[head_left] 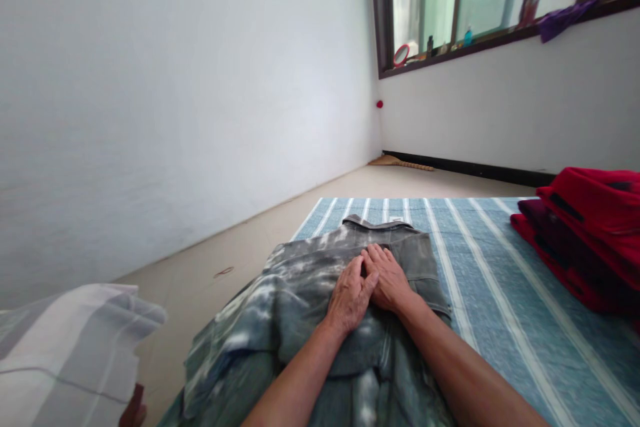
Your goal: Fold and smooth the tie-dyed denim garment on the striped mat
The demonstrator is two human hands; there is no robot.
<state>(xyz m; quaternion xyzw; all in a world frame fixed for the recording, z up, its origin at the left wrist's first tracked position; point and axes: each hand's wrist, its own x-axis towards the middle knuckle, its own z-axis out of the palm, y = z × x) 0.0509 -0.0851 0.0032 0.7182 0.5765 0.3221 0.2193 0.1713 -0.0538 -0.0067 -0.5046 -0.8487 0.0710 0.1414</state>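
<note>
A grey, bleach-washed pair of jeans (300,280) lies spread on a blue and white striped mat (480,260), waistband pointing away from me. My left hand (350,297) rests palm down on the jeans, fingers stretched out flat. My right hand (390,277) lies flat beside it, its fingers touching the left hand's fingertips. Both hands press on the cloth just below the waistband and hold nothing.
A stack of folded red and dark garments (585,233) sits on the mat at the right. A white and grey striped cloth (70,347) is at the lower left. Bare floor (240,247) runs along the white wall. A window sill (480,40) holds small items.
</note>
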